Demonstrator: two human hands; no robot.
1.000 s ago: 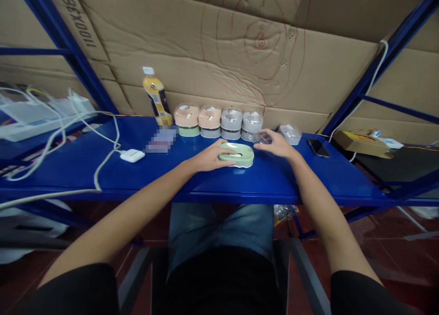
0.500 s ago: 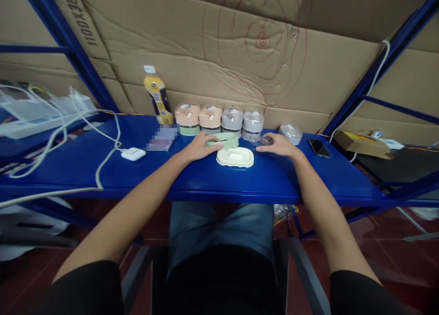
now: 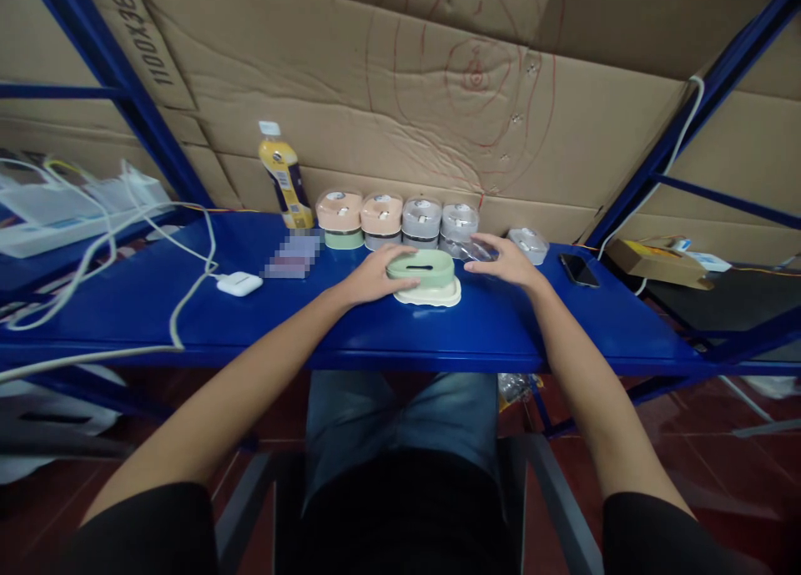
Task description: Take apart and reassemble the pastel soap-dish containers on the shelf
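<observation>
My left hand [image 3: 374, 276] grips the left end of a light green oval box body [image 3: 435, 277], which has a slot showing in its middle. Directly under it, a cream oval base [image 3: 443, 296] with a wavy rim lies on the blue table. The green part sits over the base; whether it is fully seated I cannot tell. A clear plastic lid [image 3: 468, 251] is held between the thumb and fingers of my right hand [image 3: 510, 263], just to the right of the green part.
Stacked clear-lidded boxes, peach [image 3: 381, 214] and grey [image 3: 421, 218], line the back. Another clear-lidded box [image 3: 529, 245] and a phone [image 3: 580, 269] are to the right. Leftward are a drink bottle [image 3: 286, 183], a white earbud case [image 3: 239, 284] and cables [image 3: 178, 300].
My left hand has brought the green part right and down, over the cream base, and levelled it. My right hand stays nearly in place with the clear lid.
</observation>
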